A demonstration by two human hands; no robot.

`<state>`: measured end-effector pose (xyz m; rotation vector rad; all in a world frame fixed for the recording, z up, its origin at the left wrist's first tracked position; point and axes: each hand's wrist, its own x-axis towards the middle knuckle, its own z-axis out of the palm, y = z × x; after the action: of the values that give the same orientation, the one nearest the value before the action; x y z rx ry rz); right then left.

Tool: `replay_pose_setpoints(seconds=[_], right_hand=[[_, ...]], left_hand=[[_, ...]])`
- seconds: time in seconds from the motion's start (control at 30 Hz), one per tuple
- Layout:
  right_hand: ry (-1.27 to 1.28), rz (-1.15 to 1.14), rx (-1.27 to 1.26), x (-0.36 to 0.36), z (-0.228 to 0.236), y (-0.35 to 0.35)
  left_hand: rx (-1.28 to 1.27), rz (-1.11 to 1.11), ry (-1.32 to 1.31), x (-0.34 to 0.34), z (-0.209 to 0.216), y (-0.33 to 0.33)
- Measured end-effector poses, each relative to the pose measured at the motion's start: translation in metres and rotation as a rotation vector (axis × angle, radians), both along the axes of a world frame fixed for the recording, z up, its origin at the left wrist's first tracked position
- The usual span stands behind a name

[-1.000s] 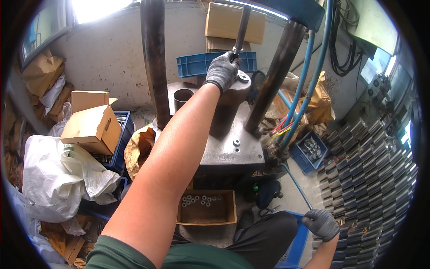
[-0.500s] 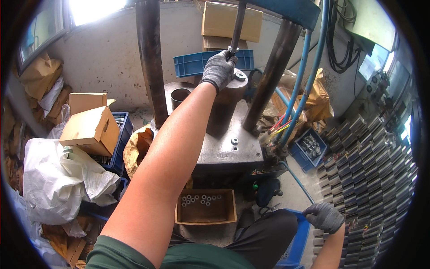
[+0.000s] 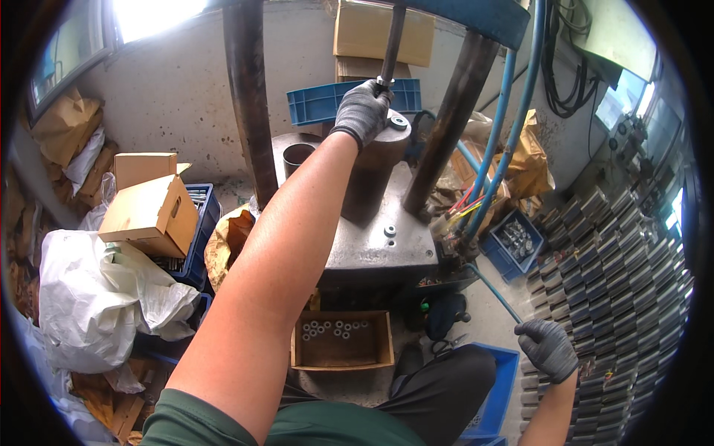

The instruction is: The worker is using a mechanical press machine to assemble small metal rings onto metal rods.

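Grey-gloved, the left grip (image 3: 362, 109) clasps a dark part (image 3: 387, 94), mostly hidden, just below a silver collar (image 3: 384, 81) on an upright rod (image 3: 394, 44), as the right grip (image 3: 549, 349) curls around the end of a lever (image 3: 494, 292). Work looks partway: the part is not yet let go, and one ring (image 3: 399, 123) lies loose on a dark cylinder (image 3: 368, 186). Below, an open brown box (image 3: 364, 353) holds small pale rings (image 3: 338, 327); a blue bin (image 3: 500, 256) at right contains metal fittings (image 3: 518, 238).
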<state>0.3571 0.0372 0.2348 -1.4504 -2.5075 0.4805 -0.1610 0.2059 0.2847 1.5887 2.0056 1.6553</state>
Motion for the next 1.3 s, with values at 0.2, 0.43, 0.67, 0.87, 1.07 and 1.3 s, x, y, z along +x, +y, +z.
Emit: replay_pose_setpoints(seconds=[0.2, 0.43, 0.67, 0.87, 1.07, 1.3], right_hand=[[0.254, -0.04, 0.622, -0.023, 0.029, 0.027], [0.412, -0.083, 0.987, -0.032, 0.059, 0.146], [0.381, -0.116, 0.765, -0.035, 0.069, 0.152], [-0.079, 0.051, 0.223, -0.002, 0.042, 0.049], [-0.308, 0.209, -0.073, 0.013, -0.006, -0.03], [-0.236, 0.09, -0.072, 0.014, -0.016, -0.024]], left_hand=[[0.084, -0.074, -0.193, 0.011, 0.005, -0.01], [0.305, -0.091, -0.327, -0.002, -0.007, 0.002], [0.379, -0.116, -0.25, -0.002, -0.008, -0.002], [0.097, -0.296, -0.303, -0.01, -0.003, 0.003], [0.13, -0.375, -0.431, -0.016, -0.005, 0.013], [0.11, -0.36, -0.458, -0.007, -0.002, 0.007]])
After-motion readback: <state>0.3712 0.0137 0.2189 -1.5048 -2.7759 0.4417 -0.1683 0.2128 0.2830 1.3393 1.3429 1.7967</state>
